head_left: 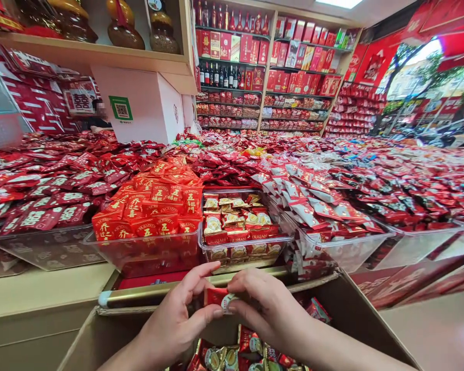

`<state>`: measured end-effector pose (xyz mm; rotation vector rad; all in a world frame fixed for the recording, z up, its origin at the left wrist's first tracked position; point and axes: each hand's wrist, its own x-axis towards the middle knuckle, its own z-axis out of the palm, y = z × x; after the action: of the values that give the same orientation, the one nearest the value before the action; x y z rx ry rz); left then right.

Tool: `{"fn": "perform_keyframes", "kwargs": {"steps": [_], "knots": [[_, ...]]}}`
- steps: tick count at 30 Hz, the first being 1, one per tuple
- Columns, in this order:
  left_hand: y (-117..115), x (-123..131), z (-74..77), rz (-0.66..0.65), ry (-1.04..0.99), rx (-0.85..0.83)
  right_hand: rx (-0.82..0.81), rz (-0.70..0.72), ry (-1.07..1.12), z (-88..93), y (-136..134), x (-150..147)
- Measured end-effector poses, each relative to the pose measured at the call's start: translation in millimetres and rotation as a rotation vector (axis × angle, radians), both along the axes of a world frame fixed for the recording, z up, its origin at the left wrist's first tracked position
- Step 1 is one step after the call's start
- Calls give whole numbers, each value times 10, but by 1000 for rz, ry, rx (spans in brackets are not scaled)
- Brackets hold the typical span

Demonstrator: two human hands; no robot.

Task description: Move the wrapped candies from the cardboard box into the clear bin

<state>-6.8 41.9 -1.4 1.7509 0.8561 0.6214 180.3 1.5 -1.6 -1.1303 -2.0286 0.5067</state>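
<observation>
Between my two hands is one small red wrapped candy (217, 297), held above an open cardboard box (355, 314). My left hand (181, 309) pinches its left end, with the index finger raised. The fingers and thumb of my right hand (261, 301) close on its right end. Below, inside the box, lie loose red and gold candies (232, 355), partly hidden by my hands. Just beyond the box stands a clear plastic bin (247, 242) with neat rows of durian-labelled candies.
Left of that bin is a bin piled with orange-red packets (150, 206). Dark red packets (54, 201) fill another further left, and white-and-red packets (313, 201) rise to the right. Behind are shelves of bottles and boxes (232, 46). A person (99, 116) is at the back left.
</observation>
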Motion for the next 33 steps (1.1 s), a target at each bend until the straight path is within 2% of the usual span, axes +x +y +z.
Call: {"fn": "perform_keyframes", "kwargs": {"steps": [4,7,9,12,15,17,20,23,33], "knots": [[0,-30,-9,14,-3,-14,-194,-63,25,-48,-32,-55],[23,-36,-8,28,-88,-90,-218,-40,79,33,-69,-45],[40,-35,-13,50,-180,-161,-169,-52,164,193,-52,11],[56,-33,-27,67,-243,-200,-54,-157,269,530,123,147],[46,-32,-32,53,-215,-161,-52,-288,252,795,484,242],[26,-31,-27,51,-181,-122,-108,-355,195,862,765,228],[-6,-30,-17,59,-118,-52,-188,-435,-3,835,1111,102],[-19,-37,-24,52,-68,10,-217,-464,-168,768,1288,-49],[9,-49,-24,21,-2,52,-126,-443,-424,683,1335,-204]]}}
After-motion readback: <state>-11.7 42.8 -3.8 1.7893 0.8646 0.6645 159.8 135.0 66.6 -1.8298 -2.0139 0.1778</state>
